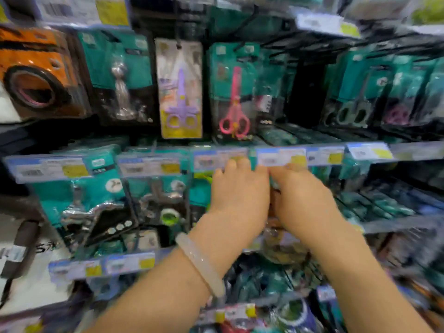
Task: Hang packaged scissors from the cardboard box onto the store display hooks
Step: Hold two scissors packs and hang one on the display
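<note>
Both hands meet at the middle row of hooks. The left hand and right hand are side by side, nearly touching, fingers curled forward just under the price tag strip. Something teal shows between them, probably a scissors package hanging upright; blur hides the grip, so I cannot tell who holds it.

Retail display wall: dark backing, tiered rails of price labels; view blurred, lighting apparently even.
</note>
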Demonstrator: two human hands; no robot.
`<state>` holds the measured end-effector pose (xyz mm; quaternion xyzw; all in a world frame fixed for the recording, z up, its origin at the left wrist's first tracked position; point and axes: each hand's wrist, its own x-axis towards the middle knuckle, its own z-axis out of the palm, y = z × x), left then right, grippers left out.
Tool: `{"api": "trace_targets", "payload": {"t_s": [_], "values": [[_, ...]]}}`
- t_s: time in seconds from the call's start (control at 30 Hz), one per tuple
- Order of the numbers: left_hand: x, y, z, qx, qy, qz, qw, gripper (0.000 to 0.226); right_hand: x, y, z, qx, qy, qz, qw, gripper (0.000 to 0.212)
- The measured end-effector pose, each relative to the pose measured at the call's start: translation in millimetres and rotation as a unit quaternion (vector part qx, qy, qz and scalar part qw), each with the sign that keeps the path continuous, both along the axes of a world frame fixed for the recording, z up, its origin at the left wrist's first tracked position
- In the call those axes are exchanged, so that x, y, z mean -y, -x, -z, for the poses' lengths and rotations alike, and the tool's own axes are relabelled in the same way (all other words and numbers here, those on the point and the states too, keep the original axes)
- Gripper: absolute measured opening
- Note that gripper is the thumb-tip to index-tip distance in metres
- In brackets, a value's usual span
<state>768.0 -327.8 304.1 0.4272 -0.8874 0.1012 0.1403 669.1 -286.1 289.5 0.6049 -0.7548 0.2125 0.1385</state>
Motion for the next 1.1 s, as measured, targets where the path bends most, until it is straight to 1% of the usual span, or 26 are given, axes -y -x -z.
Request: {"api": "trace_targets", "payload": {"t_s": [0.07, 0.13, 0.2, 0.3, 0.43, 0.53, 0.63, 0.8, 0.93, 1.03, 1.1], "values": [[-22, 21, 29, 0.041, -0.045, 0.024, 0.998, 0.046, -24, 22, 34, 0.022, -0.053, 0.024, 0.998, 0.021], [-43, 47, 61, 0.079, -0.09, 0.05, 0.992, 0.044, -50, 45, 67, 0.044, -0.118, 0.055, 0.99, 0.022], [-65, 72, 93, 0.118, -0.13, 0.076, 0.982, 0.042, -77, 66, 98, 0.07, -0.184, 0.09, 0.976, 0.028], [-100, 109, 140, 0.166, -0.188, 0.104, 0.962, 0.042, -124, 97, 148, 0.101, -0.249, 0.135, 0.954, 0.031], [-157, 143, 198, 0.219, -0.204, 0.164, 0.94, 0.037, -196, 133, 203, 0.158, -0.301, 0.19, 0.921, 0.034], [-203, 163, 235, 0.247, -0.205, 0.194, 0.927, 0.037, -254, 153, 244, 0.198, -0.333, 0.224, 0.894, 0.036], [-242, 189, 258, 0.26, -0.21, 0.222, 0.916, 0.038, -310, 170, 270, 0.241, -0.34, 0.267, 0.869, 0.044], [-301, 242, 270, 0.275, -0.197, 0.281, 0.898, 0.038, -384, 205, 283, 0.277, -0.307, 0.324, 0.851, 0.038], [-339, 280, 274, 0.289, -0.18, 0.33, 0.881, 0.037, -423, 232, 283, 0.284, -0.304, 0.371, 0.83, 0.038], [-358, 311, 277, 0.302, -0.163, 0.358, 0.868, 0.036, -442, 257, 288, 0.293, -0.293, 0.393, 0.821, 0.043], [-368, 333, 280, 0.316, -0.166, 0.369, 0.858, 0.038, -452, 274, 291, 0.309, -0.288, 0.408, 0.809, 0.043]]}}
